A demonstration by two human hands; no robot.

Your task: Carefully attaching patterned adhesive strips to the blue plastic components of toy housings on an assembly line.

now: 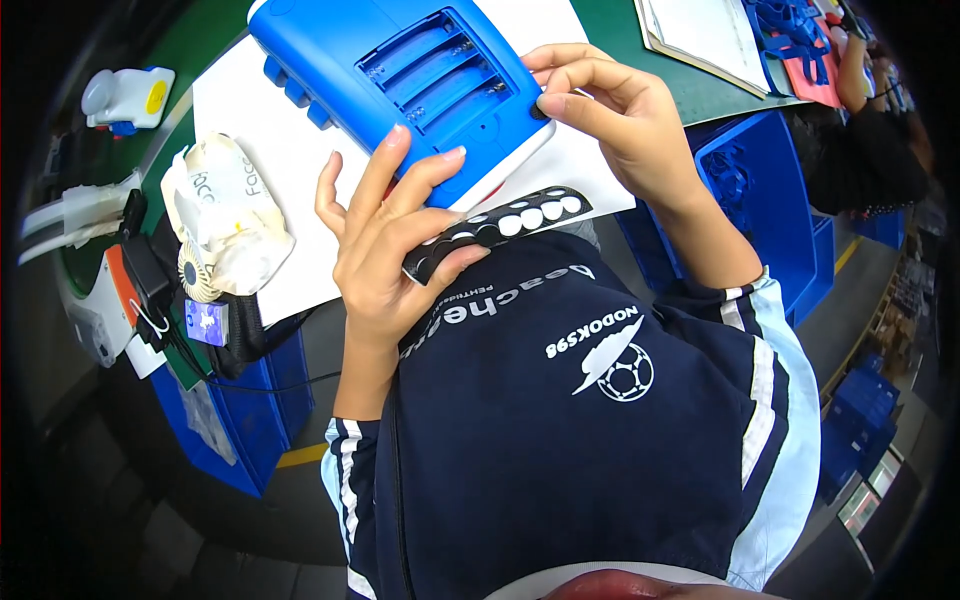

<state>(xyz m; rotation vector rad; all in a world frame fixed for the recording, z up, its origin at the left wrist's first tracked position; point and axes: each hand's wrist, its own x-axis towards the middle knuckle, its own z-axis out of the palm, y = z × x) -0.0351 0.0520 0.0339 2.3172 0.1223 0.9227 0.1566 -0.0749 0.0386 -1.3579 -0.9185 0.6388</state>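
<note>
At twelve o'clock, a blue device (330,50) is showing its open battery compartment (435,72), slanting over a white sheet (262,115) on the green worktop (612,28). The hands are working apart: the left hand (385,235), at the device's six o'clock, is pinching a black strip (487,232) of round white and black dots while its upper fingers are touching the casing. The right hand (625,112) is resting its thumb by a dark round pad (537,112) at the device's four o'clock corner; whether it is gripping, I cannot tell. A cream package (232,205) is lying toward ten o'clock.
</note>
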